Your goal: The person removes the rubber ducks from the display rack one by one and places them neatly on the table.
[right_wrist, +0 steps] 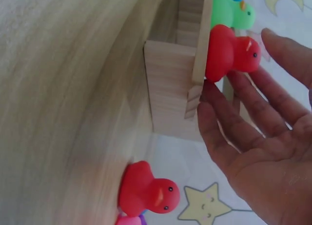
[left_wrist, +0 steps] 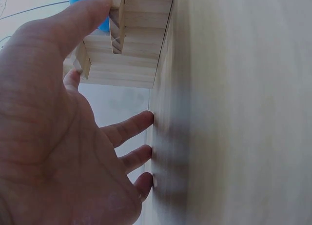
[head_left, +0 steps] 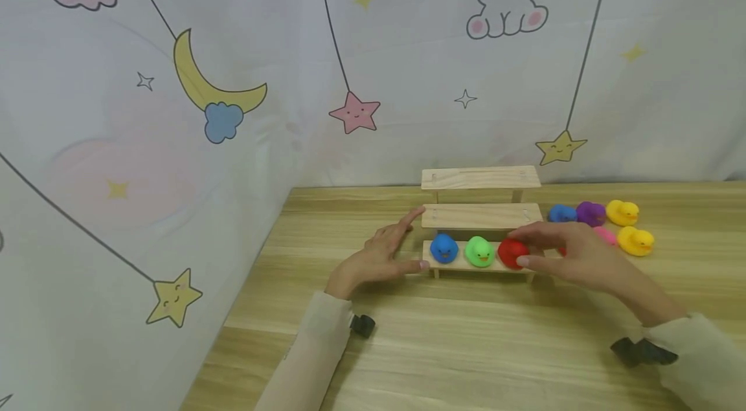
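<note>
A three-tier wooden step shelf (head_left: 481, 215) bears a blue rubber duck (head_left: 444, 248), a green rubber duck (head_left: 480, 252) and a red rubber duck (head_left: 511, 254) in a row on its lowest tier. My right hand (head_left: 588, 259) is spread around the red duck at the row's right end. In the right wrist view its thumb stands apart from the duck's head, and its fingers reach behind the duck by the shelf's end. My left hand (head_left: 375, 259) rests at the shelf's left side, thumb tip on the bottom tier's edge and index finger at the middle tier; the other fingertips touch the table.
Right of the shelf, several more ducks lie on the wooden table (head_left: 466, 346): a blue one (head_left: 562, 213), a purple one (head_left: 591, 213), yellow ones (head_left: 635, 241), a pink one (head_left: 606, 235) and another red one (right_wrist: 146, 188). A patterned curtain (head_left: 408, 42) hangs behind.
</note>
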Tool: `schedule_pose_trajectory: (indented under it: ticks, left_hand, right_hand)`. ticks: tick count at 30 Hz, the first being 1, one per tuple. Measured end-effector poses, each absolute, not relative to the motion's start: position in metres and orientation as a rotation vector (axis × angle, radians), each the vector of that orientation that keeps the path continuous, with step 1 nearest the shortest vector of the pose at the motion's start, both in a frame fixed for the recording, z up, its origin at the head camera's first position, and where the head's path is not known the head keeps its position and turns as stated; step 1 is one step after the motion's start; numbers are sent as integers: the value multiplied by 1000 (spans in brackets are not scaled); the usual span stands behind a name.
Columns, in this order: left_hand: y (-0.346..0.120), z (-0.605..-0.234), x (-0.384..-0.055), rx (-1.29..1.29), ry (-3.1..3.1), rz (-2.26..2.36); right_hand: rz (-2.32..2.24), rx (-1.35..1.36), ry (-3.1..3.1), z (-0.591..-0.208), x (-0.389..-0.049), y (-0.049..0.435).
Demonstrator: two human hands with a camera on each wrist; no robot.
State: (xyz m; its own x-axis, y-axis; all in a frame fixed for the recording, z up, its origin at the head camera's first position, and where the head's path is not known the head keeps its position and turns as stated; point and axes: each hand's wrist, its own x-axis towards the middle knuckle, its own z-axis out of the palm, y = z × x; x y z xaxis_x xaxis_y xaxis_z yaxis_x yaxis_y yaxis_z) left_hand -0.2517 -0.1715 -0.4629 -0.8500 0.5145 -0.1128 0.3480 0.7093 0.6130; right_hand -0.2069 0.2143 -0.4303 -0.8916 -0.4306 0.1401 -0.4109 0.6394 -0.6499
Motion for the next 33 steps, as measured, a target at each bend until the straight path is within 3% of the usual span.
schedule_pose_trajectory:
  ticks: [11, 33]
  left_hand:
    - [-171, -462, -252, 681, 2639, 869]
    - [-170, -462, -251, 675, 2639, 864]
  right_hand:
    - [-1108, -679, 2894, -435, -202, 216]
    - [-1001, -455, 2896, -457, -181, 298]
